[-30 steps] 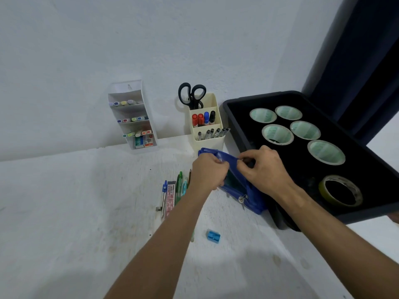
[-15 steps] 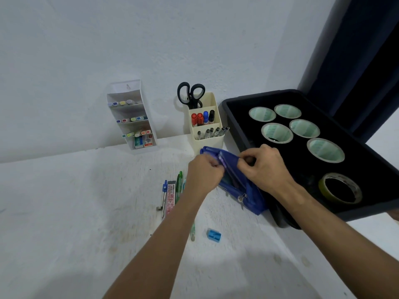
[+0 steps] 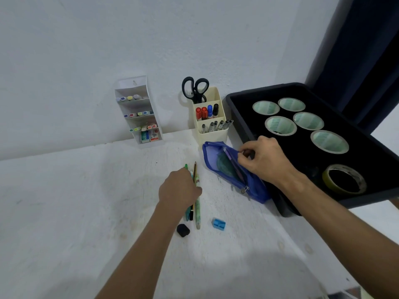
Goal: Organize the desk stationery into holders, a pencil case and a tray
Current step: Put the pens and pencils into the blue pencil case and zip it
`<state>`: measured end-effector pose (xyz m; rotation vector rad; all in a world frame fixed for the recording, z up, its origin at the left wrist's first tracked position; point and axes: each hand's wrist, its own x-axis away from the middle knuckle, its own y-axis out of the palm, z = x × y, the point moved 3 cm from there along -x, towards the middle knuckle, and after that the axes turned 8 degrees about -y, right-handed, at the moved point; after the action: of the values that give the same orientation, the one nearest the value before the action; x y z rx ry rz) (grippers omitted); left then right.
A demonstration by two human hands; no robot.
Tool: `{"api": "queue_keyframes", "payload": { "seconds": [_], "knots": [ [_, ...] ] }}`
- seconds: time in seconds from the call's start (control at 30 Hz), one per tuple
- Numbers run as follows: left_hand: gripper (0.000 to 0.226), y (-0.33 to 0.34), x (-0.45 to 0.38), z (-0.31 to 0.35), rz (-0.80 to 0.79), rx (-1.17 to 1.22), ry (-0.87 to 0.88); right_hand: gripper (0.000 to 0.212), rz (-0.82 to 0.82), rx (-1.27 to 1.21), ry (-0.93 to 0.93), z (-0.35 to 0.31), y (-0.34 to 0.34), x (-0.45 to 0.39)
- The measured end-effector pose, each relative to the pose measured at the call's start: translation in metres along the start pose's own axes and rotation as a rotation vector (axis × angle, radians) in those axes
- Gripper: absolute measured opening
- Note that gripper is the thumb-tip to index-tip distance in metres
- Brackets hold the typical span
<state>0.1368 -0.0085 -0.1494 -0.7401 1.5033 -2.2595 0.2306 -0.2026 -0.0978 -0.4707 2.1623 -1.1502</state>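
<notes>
White scuffed desk (image 3: 64, 201) meets a white wall (image 3: 86, 50); dark curtain (image 3: 367, 50) right.

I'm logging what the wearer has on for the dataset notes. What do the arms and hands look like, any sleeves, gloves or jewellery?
Both forearms are bare, with no sleeve in view. The left hand and right hand wear no gloves, and no watch, ring or wristband shows.

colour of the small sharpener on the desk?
Bright blue: the small plastic sharpener on the white desk, clearest in the head view.
</notes>
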Motion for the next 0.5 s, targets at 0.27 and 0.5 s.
{"api": "queue_keyframes", "payload": {
  "seconds": [0.27, 0.5],
  "knots": [
    [0.019, 0.015, 0.025, 0.006, 0.020, -0.119, 0.024, 0.023, -0.006, 0.092, -0.103, 0.000, 0.005, 0.001],
    [0.030, -0.008, 0.019, 0.014, -0.033, 0.084, 0.016, 0.020, 0.019, 0.152, -0.085, 0.002, 0.004, 0.000]
  ]
}}
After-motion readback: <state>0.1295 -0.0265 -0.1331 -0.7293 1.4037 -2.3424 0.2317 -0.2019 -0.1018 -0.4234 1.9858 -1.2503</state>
